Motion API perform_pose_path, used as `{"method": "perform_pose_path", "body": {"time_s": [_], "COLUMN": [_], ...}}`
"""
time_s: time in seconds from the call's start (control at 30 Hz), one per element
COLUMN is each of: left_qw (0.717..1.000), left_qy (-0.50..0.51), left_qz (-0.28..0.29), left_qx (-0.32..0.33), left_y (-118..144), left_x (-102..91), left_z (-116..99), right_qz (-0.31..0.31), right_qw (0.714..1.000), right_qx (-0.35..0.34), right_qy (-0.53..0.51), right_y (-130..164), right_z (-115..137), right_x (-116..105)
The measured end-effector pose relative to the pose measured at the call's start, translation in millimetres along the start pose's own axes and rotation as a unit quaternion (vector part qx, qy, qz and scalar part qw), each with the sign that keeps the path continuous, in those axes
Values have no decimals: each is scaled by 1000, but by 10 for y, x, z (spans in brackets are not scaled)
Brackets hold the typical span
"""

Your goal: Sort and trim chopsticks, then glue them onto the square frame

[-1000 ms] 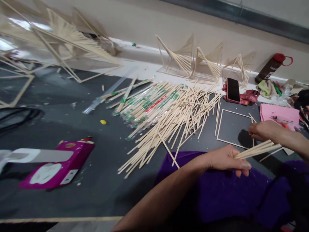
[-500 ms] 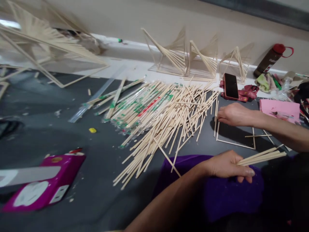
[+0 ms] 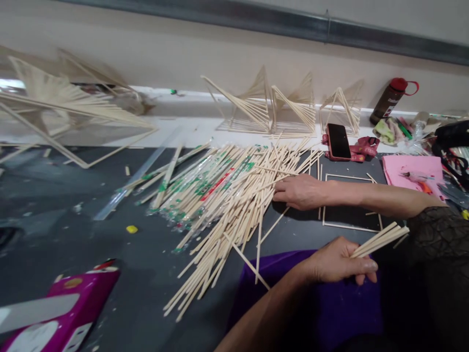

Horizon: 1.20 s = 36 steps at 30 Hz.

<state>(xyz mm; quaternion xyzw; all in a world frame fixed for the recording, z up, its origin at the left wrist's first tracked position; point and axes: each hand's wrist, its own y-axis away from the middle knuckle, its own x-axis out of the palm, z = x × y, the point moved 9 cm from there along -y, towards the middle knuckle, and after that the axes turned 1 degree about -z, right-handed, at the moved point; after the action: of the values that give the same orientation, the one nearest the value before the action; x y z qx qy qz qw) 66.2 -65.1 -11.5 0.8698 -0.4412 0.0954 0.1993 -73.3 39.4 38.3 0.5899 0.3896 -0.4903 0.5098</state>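
My left hand (image 3: pixel 337 261) is closed around a small bundle of thin wooden sticks (image 3: pixel 379 238) that points up to the right, above a purple cloth (image 3: pixel 330 313). My right hand (image 3: pixel 300 191) reaches left across the dark table, and its fingertips rest on the right edge of a big loose pile of wooden sticks (image 3: pixel 234 195). I see no stick gripped in it. Some sticks at the pile's left are in clear wrappers with green and red print. A square frame of sticks (image 3: pixel 350 227) lies flat under my right forearm.
Folded stick structures (image 3: pixel 256 105) stand along the wall, with a larger one (image 3: pixel 66 112) at the left. A phone (image 3: pixel 337 141), brown bottle (image 3: pixel 390 100) and pink paper (image 3: pixel 412 168) lie at the right. A magenta box (image 3: pixel 66 313) sits bottom left.
My right hand has moved left from the square frame to the edge of the stick pile. My left hand still holds its bundle. The view has shifted right and slightly up.
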Motion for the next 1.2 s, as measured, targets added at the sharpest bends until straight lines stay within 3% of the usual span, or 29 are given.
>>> {"method": "perform_pose_path", "body": {"time_s": [0.1, 0.23, 0.3, 0.37, 0.5, 0.6, 0.7, 0.8, 0.9, 0.97, 1.07, 1.2], "left_qw": [1000, 1000, 1000, 1000, 1000, 999, 999, 998, 998, 998, 998, 998], "left_qy": [5, 14, 20, 22, 27, 40, 45, 51, 59, 55, 41, 30], "left_qz": [3, 2, 0, -2, 1, -3, -11, -20, -28, -31, -30, -37], "left_qx": [7, 6, 2, -1, -4, -1, 9, 10, 9, 12, 20, 34], "left_y": [-2, -12, -15, -15, -13, -12, -9, -4, 1, 3, 3, -6], "left_x": [6, 10, 5, 0, 1, -10, -37, -70, -98, -106, -105, -110], "left_z": [-11, 0, 14, 28, 57, 57, 26, 7, 4, -6, -31, -58], "right_qz": [6, -51, -57, -44, -26, -36, -51, -68, -64, -48, -32, -36], "right_qw": [997, 969, 965, 970, 978, 979, 973, 970, 963, 942, 888, 821], "right_qx": [65, 242, 250, 232, 191, 180, 218, 235, 211, 188, 169, 158], "right_qy": [-29, 16, 46, 62, 83, 89, 59, -13, -155, -275, -427, -547], "right_y": [-23, 42, -2, -88, -212, -184, -39, 121, 207, 217, 186, 84], "right_z": [-304, -1225, -1502, -1620, -1579, -1534, -1597, -1600, -1475, -1343, -1152, -980], "right_x": [-152, -311, -259, -142, -37, -185, -422, -616, -641, -569, -425, -296]}}
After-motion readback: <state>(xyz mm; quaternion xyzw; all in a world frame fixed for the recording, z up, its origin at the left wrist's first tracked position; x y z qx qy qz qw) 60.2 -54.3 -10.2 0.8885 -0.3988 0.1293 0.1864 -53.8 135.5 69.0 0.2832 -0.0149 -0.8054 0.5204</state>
